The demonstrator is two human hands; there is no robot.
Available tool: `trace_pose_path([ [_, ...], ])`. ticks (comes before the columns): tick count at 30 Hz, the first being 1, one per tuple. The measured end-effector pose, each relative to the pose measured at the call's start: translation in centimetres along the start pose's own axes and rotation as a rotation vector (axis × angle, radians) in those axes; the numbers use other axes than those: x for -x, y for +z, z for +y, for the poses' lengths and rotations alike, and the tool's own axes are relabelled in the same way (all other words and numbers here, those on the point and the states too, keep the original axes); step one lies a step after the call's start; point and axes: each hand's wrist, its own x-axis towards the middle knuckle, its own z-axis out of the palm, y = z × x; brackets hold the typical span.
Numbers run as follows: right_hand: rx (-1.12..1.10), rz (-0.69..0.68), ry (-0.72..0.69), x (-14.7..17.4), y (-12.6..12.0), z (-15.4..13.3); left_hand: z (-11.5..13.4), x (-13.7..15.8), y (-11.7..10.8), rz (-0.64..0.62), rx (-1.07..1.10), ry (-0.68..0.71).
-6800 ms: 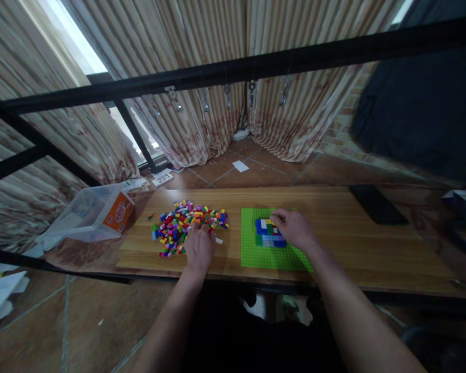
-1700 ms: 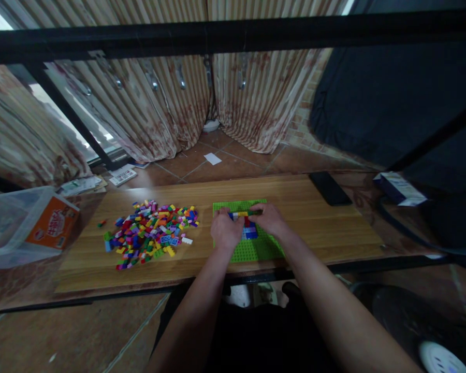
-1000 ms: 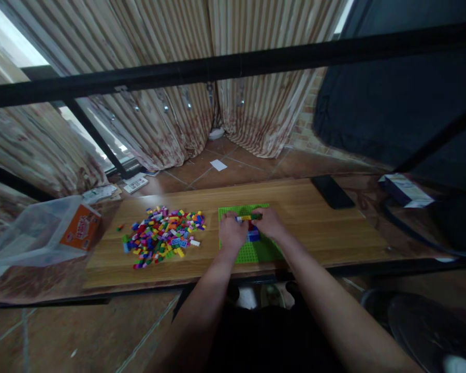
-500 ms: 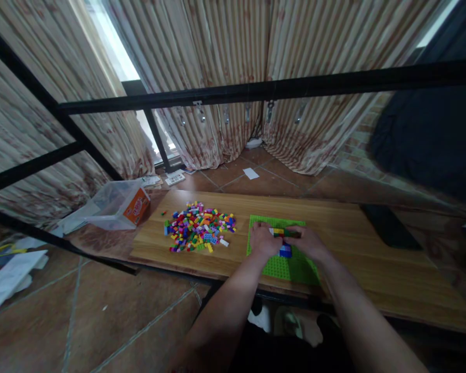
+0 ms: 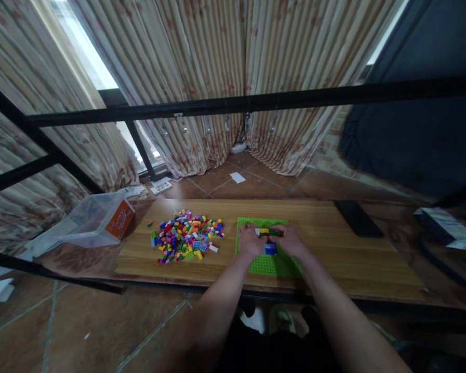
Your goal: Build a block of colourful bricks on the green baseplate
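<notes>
A green studded baseplate (image 5: 262, 267) lies on the wooden board. Over its upper part, a short row of toy bricks (image 5: 263, 231) in white, yellow, red and dark green sits between my hands. My left hand (image 5: 250, 242) grips the row's left end, its fingers bent and closed. At the right end, the fingers of my right hand (image 5: 291, 240) close on the dark green part. A blue brick (image 5: 270, 249) stands just below the row, between the two thumbs. My fingers partly hide the row, so I cannot tell whether it is pressed onto the plate.
A pile of loose coloured bricks (image 5: 186, 235) covers the left of the wooden board (image 5: 225, 207). Beyond it stands a clear plastic bin (image 5: 97, 220) with an orange label. A dark flat object (image 5: 358, 218) lies at the right. A black metal bar (image 5: 209, 106) crosses above the board.
The camera view has shifted, so the board and hands appear further left. Both hands stay at the brick row with much the same grip.
</notes>
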Motion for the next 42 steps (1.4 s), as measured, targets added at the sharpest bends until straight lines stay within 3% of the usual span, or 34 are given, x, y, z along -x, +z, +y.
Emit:
trace_pose_path([
  [3, -0.023, 0.034, 0.027, -0.1, -0.4, -0.4, -0.7, 0.3, -1.9, -0.008, 0.049, 0.065],
  [6, -0.021, 0.080, 0.075, -0.4, -1.1, -0.4, -3.1, 2.0, -4.7, 0.020, 0.091, 0.098],
  [9, 0.007, 0.096, 0.115, -0.5, -1.6, -0.3, -7.4, 4.8, -8.1, 0.189, 0.205, 0.123],
  [12, 0.036, 0.067, 0.106, -0.3, -1.3, -0.4, -11.9, 7.6, -11.5, 0.390, 0.163, 0.001],
  [16, 0.057, 0.010, 0.049, 0.1, -0.3, -1.0, -14.5, 9.1, -14.1, 0.423, -0.054, -0.126],
  [22, 0.075, -0.003, -0.004, 0.6, 0.8, -2.0, -13.5, 7.2, -12.9, 0.362, -0.333, 0.018],
  [26, 0.074, -0.024, -0.018, 0.8, 0.9, -2.2, -13.2, 5.8, -12.2, 0.315, -0.466, 0.044],
  [42, 0.043, -0.016, -0.017, 1.1, -0.3, -2.6, -13.1, 5.0, -11.4, 0.299, -0.587, 0.202],
])
